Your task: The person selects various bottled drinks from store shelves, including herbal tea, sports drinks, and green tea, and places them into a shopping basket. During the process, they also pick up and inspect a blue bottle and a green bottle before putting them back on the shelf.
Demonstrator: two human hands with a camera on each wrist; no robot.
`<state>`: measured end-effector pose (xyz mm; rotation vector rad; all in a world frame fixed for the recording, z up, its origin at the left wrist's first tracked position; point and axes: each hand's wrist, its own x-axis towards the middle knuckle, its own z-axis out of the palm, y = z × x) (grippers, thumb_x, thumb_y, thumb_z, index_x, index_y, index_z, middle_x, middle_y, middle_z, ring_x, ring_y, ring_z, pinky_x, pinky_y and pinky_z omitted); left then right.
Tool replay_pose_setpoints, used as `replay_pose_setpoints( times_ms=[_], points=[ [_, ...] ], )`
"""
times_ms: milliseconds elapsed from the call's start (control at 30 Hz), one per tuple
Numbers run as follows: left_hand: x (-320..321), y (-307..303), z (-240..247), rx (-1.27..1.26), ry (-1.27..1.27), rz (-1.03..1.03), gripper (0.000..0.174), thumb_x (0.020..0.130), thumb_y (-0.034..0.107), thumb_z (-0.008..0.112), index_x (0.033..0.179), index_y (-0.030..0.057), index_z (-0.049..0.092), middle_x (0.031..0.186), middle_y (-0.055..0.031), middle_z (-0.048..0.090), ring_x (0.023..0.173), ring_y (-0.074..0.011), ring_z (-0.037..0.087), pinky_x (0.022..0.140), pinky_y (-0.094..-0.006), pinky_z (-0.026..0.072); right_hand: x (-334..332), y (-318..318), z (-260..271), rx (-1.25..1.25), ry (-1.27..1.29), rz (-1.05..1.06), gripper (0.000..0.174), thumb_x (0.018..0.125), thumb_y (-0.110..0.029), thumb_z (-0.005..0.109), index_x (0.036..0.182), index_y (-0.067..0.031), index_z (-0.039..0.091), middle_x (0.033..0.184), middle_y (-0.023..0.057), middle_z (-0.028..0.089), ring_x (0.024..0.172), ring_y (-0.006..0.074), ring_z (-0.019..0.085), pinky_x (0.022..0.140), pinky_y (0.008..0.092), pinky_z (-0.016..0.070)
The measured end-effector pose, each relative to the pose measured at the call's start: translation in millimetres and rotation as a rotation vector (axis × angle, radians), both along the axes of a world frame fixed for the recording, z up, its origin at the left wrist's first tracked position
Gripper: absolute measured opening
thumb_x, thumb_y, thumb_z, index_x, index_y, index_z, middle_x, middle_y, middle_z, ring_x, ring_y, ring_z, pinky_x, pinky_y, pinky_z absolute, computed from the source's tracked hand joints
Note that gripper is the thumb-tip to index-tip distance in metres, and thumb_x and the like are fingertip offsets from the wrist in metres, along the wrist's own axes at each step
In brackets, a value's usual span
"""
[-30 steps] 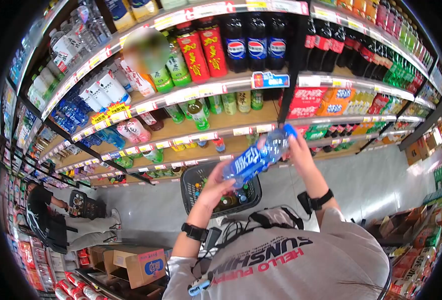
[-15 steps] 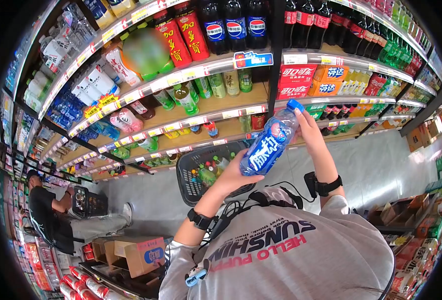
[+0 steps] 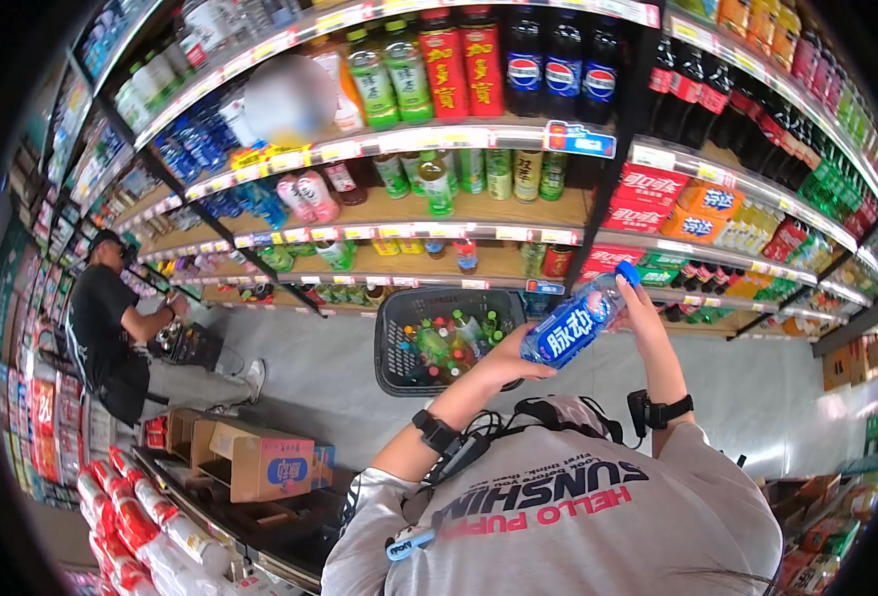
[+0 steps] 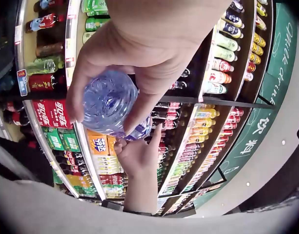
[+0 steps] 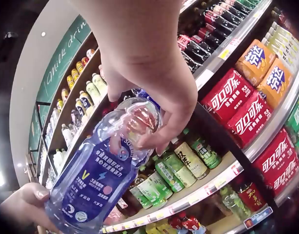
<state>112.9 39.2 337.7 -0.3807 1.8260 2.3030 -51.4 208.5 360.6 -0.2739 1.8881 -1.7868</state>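
A clear plastic drink bottle (image 3: 570, 333) with a blue label and blue cap (image 3: 626, 272) is held tilted in front of the chest, cap end up and to the right. My left hand (image 3: 506, 362) grips its base, and the left wrist view shows thumb and fingers around the ridged bottom (image 4: 108, 101). With its fingers curled about the neck, my right hand (image 3: 642, 316) holds the cap end. The back label (image 5: 91, 183), with white print, faces the right wrist camera. Below the hands, a black basket (image 3: 391, 358) full of assorted bottles stands on the floor.
Drink shelves (image 3: 379, 214) curve across the front, lined with bottles and cartons. Another person (image 3: 111, 328) stands at the left beside a dark basket (image 3: 193, 343). An opened cardboard box (image 3: 260, 462) and red-and-white packs (image 3: 141, 507) lie behind on the left.
The bottle has first turned more upright, then tipped back to the right, both hands staying on it. The head view has shifted, and the floor basket shows more fully now.
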Motion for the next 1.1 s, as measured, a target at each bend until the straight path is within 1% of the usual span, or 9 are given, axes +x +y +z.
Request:
replay_pose_setpoints(
  times_ms=[167, 367, 533, 667, 767, 933, 1033, 1067, 1100],
  points=[
    [15.9, -21.8, -12.3, -0.064, 0.115, 0.008, 0.081, 0.056, 0.012, 0.077, 0.121, -0.0013, 0.031, 0.096, -0.0082, 0.053, 0.081, -0.0144, 0.055, 0.062, -0.025, 0.0481, 14.1, -10.6, -2.7, -0.031, 0.08, 0.124, 0.057, 0.078, -0.036, 0.059, 0.119, -0.0029, 0.036, 0.089, 0.0098, 0.057, 0.061, 0.0136, 0.058, 0.047, 0.0231, 0.0471],
    [46.0, -63.0, -2.9, -0.102, 0.059, -0.05, 0.081, 0.058, 0.015, 0.077, 0.123, 0.0007, 0.031, 0.1, -0.0099, 0.052, 0.084, -0.0167, 0.055, 0.063, -0.027, 0.0478, 52.1, -49.0, -5.9, -0.017, 0.138, 0.086, 0.06, 0.079, -0.032, 0.059, 0.125, -0.0055, 0.031, 0.096, 0.0075, 0.056, 0.072, 0.0126, 0.058, 0.052, 0.0229, 0.0489],
    [74.2, -101.9, -2.0, -0.088, 0.013, -0.037, 0.08, 0.06, 0.018, 0.076, 0.124, 0.0022, 0.03, 0.103, -0.011, 0.052, 0.088, -0.0176, 0.055, 0.061, -0.0273, 0.0479, 83.9, -87.6, -6.8, -0.037, 0.103, 0.022, 0.06, 0.074, -0.036, 0.064, 0.117, -0.0031, 0.037, 0.088, 0.0076, 0.058, 0.065, 0.0121, 0.058, 0.045, 0.0207, 0.0455],
    [89.8, -128.7, -9.0, -0.041, -0.039, -0.056, 0.075, 0.065, 0.012, 0.073, 0.126, 0.0041, 0.03, 0.106, -0.011, 0.052, 0.09, -0.0192, 0.055, 0.067, -0.0296, 0.0501, 105.7, -107.7, -9.9, -0.005, 0.045, -0.006, 0.066, 0.073, -0.037, 0.064, 0.123, -0.0049, 0.034, 0.095, 0.0096, 0.057, 0.067, 0.0135, 0.058, 0.047, 0.0227, 0.0461],
    [105.3, -140.4, -0.1, -0.016, -0.069, -0.078, 0.075, 0.065, 0.011, 0.073, 0.126, 0.0038, 0.03, 0.107, -0.0113, 0.051, 0.091, -0.0196, 0.055, 0.068, -0.03, 0.0503, 123.0, -122.8, -11.5, 0.015, 0.082, -0.07, 0.055, 0.075, -0.039, 0.061, 0.114, -0.0052, 0.042, 0.086, 0.0061, 0.058, 0.063, 0.0122, 0.058, 0.048, 0.0221, 0.0451],
    [124.0, -156.1, -2.1, -0.058, -0.058, -0.12, 0.081, 0.062, 0.012, 0.075, 0.126, -0.0008, 0.027, 0.108, -0.0137, 0.05, 0.093, -0.0202, 0.055, 0.069, -0.0309, 0.0505, 136.0, -140.8, -20.5, 0.048, 0.034, -0.042, 0.056, 0.074, -0.042, 0.061, 0.114, -0.0081, 0.042, 0.085, 0.0056, 0.059, 0.062, 0.0127, 0.058, 0.047, 0.0227, 0.0443],
    [125.4, -163.5, -2.6, -0.2, -0.092, -0.188, 0.083, 0.061, 0.016, 0.076, 0.125, -0.0028, 0.026, 0.108, -0.0146, 0.05, 0.091, -0.0177, 0.055, 0.068, -0.0294, 0.0498, 139.5, -146.7, -22.7, 0.079, -0.008, -0.014, 0.058, 0.073, -0.044, 0.062, 0.114, -0.0082, 0.042, 0.085, 0.0058, 0.058, 0.061, 0.0131, 0.058, 0.046, 0.0222, 0.0442],
    [122.2, -165.1, -25.3, -0.285, 0.007, -0.147, 0.084, 0.058, 0.02, 0.077, 0.123, 0.0, 0.029, 0.097, -0.0117, 0.053, 0.075, -0.0164, 0.057, 0.057, -0.0253, 0.0486, 137.7, -147.9, -26.1, 0.087, -0.008, -0.006, 0.06, 0.072, -0.046, 0.063, 0.114, -0.0084, 0.042, 0.085, 0.0061, 0.058, 0.06, 0.0134, 0.058, 0.046, 0.0227, 0.0446],
    [120.6, -168.2, -29.1, -0.266, 0.042, -0.167, 0.085, 0.058, 0.021, 0.077, 0.124, -0.0013, 0.028, 0.098, -0.0121, 0.053, 0.077, -0.0171, 0.057, 0.056, -0.0255, 0.0486, 135.1, -149.8, -28.2, 0.099, -0.017, 0.005, 0.06, 0.072, -0.046, 0.063, 0.114, -0.0085, 0.042, 0.086, 0.0061, 0.058, 0.06, 0.0136, 0.058, 0.046, 0.023, 0.0447]
  ],
)
